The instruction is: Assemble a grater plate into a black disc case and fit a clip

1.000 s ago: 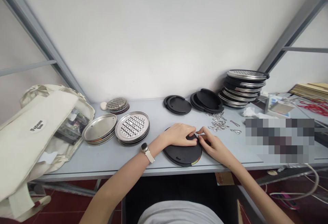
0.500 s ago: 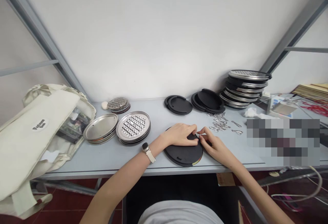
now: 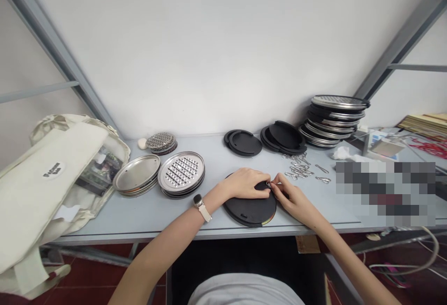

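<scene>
A round black disc (image 3: 249,214) lies flat near the front edge of the table, with a coloured strip at its lower right rim. Spread over its upper part is my left hand (image 3: 247,184), thumb and fingers closed down on the disc close to its right rim. My right hand (image 3: 288,195) pinches a small shiny metal clip (image 3: 268,184) at that rim, between thumb and forefinger. Most of the clip is hidden by the fingertips. Several loose wire clips (image 3: 299,167) are scattered just beyond my right hand.
Left of the disc stand stacked grater plates (image 3: 181,172), plain metal plates (image 3: 137,174) and small grater discs (image 3: 160,142). Black discs (image 3: 247,143), black ring parts (image 3: 284,138) and a tall stack of assembled graters (image 3: 335,121) line the back. A cream bag (image 3: 59,193) sits at the left.
My right fingertips have shifted very slightly at the rim, and a bit more of the metal clip shows. The left hand and the disc stay nearly in place.
</scene>
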`<state>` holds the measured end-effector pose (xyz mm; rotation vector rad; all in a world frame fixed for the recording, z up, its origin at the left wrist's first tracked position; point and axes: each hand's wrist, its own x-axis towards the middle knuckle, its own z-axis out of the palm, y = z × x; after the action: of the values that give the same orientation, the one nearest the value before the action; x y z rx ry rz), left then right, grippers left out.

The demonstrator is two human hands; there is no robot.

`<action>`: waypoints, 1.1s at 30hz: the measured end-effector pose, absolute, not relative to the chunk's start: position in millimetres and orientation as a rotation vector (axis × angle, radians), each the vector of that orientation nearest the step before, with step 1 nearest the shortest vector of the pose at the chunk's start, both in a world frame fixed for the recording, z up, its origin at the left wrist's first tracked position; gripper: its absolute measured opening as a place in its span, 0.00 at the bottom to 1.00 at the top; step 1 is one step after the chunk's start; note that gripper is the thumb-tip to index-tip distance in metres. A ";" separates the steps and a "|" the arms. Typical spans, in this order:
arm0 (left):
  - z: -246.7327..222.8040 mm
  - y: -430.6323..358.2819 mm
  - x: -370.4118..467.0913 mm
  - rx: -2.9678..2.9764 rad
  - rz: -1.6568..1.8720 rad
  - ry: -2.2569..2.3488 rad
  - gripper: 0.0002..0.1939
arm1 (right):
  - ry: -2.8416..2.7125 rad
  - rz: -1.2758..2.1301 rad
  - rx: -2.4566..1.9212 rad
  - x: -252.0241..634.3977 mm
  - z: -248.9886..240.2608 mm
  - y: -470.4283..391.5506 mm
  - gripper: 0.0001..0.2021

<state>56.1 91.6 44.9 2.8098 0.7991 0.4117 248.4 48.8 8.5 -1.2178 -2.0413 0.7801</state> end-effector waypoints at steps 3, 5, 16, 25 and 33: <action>43.6 92.4 55.8 2.823 0.444 0.781 0.10 | -2.035 0.772 -1.231 248.1 9.4 47.8 0.10; 43.6 92.4 55.3 2.821 0.455 0.775 0.10 | -2.032 0.756 -1.250 247.1 10.5 46.8 0.10; 42.3 93.2 55.8 2.796 0.421 0.783 0.10 | -2.066 0.542 -1.415 246.4 7.1 45.9 0.14; 40.9 94.6 55.1 2.808 0.430 0.759 0.10 | -2.060 0.537 -1.416 247.4 4.7 47.5 0.16; 41.0 94.8 55.3 2.796 0.431 0.745 0.10 | -2.068 0.548 -1.419 248.7 5.1 47.8 0.15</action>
<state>55.3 94.8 41.0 2.7957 0.7453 0.4307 248.7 47.8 5.1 -1.4186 -2.0681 0.5476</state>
